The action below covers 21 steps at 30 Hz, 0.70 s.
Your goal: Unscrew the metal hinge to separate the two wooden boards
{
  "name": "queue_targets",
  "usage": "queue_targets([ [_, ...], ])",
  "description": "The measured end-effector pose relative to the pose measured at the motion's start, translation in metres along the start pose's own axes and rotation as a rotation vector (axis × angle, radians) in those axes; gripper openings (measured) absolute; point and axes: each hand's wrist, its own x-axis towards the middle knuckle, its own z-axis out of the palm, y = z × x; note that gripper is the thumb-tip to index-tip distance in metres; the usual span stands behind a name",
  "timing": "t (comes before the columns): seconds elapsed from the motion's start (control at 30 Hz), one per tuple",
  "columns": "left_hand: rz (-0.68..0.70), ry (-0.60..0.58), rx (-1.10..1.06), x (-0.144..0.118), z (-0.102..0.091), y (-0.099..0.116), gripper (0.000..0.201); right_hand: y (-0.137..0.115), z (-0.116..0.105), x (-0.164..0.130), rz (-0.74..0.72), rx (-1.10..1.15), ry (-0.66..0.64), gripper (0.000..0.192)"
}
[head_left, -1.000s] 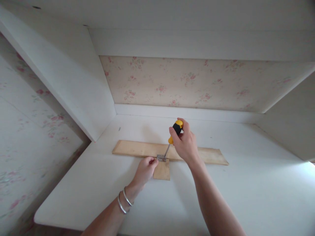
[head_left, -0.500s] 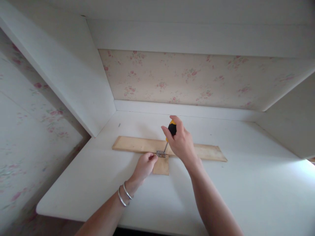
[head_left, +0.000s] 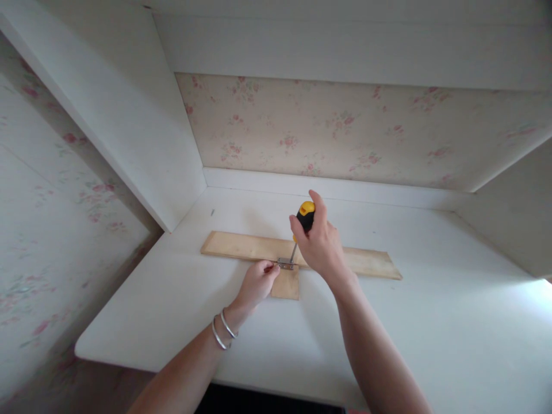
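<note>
Right hand [head_left: 321, 247] wrapped tight round yellow-black screwdriver [head_left: 303, 224], tip down on small metal hinge [head_left: 285, 264]. Left hand [head_left: 256, 283] pinched hinge's left end, fingers nearly closed. Hinge sat where long wooden board [head_left: 241, 247] met small wooden piece [head_left: 285, 285], on white shelf [head_left: 431, 310]. Bracelets [head_left: 223, 332] on left wrist.

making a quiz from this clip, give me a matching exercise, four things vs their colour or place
Things:
1. screwdriver
2. metal bracket
3. long wooden board
4. bracelets

Descriptions:
A. on the left wrist
B. flat on the white shelf
C. yellow and black, in the right hand
D. under the screwdriver tip, beside the left hand

Pairs: 1-C, 2-D, 3-B, 4-A
</note>
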Motion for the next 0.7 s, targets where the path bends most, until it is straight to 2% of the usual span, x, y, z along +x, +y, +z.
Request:
queue_targets([
  [0.17,-0.012,0.001,-0.017,0.001,0.001,-0.004,0.03,0.007,-0.006,0.0,-0.003,0.078,-0.039,0.055],
  [0.33,-0.02,-0.006,-0.04,0.0,0.001,-0.007,0.032,0.018,-0.01,0.0,-0.1,0.284,-0.27,0.067],
  [0.4,-0.031,-0.013,-0.037,-0.001,0.0,-0.007,0.033,0.019,-0.008,0.0,-0.083,0.257,-0.215,0.067],
  [0.53,-0.011,-0.013,-0.002,0.0,0.0,-0.007,0.034,0.012,0.0,-0.002,-0.021,0.094,0.013,0.058],
  [0.7,-0.032,-0.034,-0.01,0.003,0.002,-0.013,0.035,0.008,0.007,-0.004,-0.025,0.015,0.065,0.051],
])
